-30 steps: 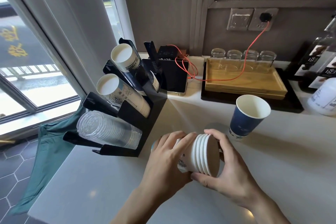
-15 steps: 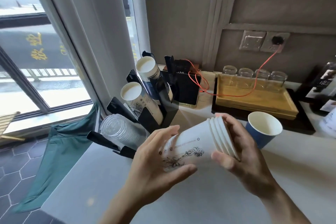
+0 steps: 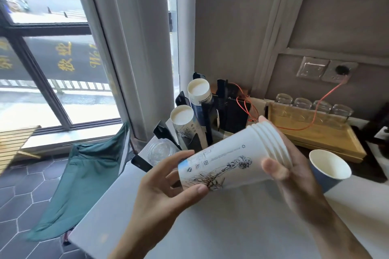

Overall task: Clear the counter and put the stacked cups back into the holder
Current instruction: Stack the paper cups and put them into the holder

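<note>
A stack of white paper cups [image 3: 229, 160] with a dark ink drawing lies sideways in the air above the counter, bases pointing left toward the holder. My left hand [image 3: 168, 183] grips its base end and my right hand [image 3: 288, 174] grips the rim end. The black cup holder [image 3: 202, 130] stands just behind, at the counter's left corner, with two rows of white cups [image 3: 183, 121] and a row of clear plastic lids [image 3: 160, 150] lying in it. A single blue paper cup [image 3: 326, 169] stands upright on the counter, right beside my right hand.
A wooden tray [image 3: 320, 134] with several upturned glasses sits at the back right, with an orange cable [image 3: 311, 115] running over it to a wall socket. A black device [image 3: 233, 111] stands behind the holder. A green cloth [image 3: 84, 174] hangs off the counter's left edge.
Both hands have lifted the cup stack off the counter and carried it up and left toward the holder. The view has risen and swung toward the window.
</note>
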